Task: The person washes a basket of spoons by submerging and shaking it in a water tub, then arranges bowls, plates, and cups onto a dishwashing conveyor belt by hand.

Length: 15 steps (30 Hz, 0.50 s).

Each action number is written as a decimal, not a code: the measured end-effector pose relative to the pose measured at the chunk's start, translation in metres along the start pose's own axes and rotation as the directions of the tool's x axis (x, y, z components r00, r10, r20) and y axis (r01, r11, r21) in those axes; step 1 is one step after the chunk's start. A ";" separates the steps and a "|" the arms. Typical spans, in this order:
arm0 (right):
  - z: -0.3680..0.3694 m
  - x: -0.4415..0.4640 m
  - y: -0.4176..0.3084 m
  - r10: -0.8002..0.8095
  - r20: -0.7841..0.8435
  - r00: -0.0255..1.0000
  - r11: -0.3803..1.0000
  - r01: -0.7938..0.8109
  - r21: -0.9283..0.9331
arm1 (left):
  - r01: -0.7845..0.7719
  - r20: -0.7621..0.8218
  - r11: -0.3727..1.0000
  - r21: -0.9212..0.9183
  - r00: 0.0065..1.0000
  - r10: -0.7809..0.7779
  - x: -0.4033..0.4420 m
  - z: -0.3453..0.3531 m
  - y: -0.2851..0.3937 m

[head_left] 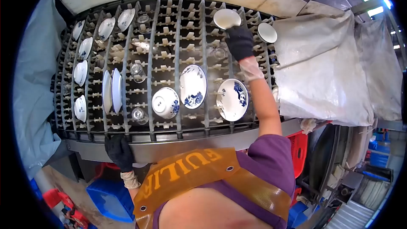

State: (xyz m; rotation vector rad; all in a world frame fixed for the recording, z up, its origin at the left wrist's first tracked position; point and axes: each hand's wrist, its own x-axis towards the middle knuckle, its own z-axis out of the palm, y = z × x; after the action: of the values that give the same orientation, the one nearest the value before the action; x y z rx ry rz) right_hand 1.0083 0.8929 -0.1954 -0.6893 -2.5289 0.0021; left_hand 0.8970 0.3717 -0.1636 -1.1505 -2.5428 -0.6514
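My right hand (239, 42), in a black glove with a clear plastic cuff, reaches to the far side of a pegged conveyor (144, 133). Its fingers are closed at the near rim of a white bowl (227, 18). Over the conveyor's metal front edge (178, 144) lies my left hand (119, 152), also black-gloved and holding nothing. A blue-patterned oval plate (193, 87), a patterned bowl (165, 103) and another patterned dish (232, 100) lean between the pegs. Two plates (112, 91) stand on edge side by side, near a drinking glass (137, 72).
Several small patterned bowls (80, 73) line the left rows. A white dish (267, 32) sits at the far right. Plastic curtains hang at the left (36, 80) and right (318, 68). Below are a blue crate (111, 199) and a red basket (299, 154).
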 end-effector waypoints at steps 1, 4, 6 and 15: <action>0.032 0.010 0.022 -0.103 -0.079 0.991 0.985 0.090 -0.150 | 0.033 0.025 0.999 0.006 0.999 -0.033 -0.003 0.003 -0.002; 0.074 0.034 0.049 -0.151 -0.089 0.985 0.983 0.140 -0.117 | 0.047 0.030 0.999 0.002 0.998 -0.047 -0.004 0.004 0.004; 0.054 0.061 0.035 0.105 0.066 0.992 0.981 -0.114 0.155 | 0.032 0.007 0.999 0.012 0.999 -0.032 -0.003 0.007 0.005; 0.054 0.026 0.100 0.406 -0.203 0.891 0.889 -0.437 -0.137 | 0.074 -0.004 0.995 0.063 0.997 -0.073 -0.005 0.013 0.022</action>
State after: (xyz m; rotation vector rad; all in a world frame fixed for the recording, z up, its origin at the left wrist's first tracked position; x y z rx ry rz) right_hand 1.0104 0.9990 -0.2425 -1.2498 -2.1861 -0.1284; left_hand 0.9162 0.3878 -0.1702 -1.0395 -2.5950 -0.5841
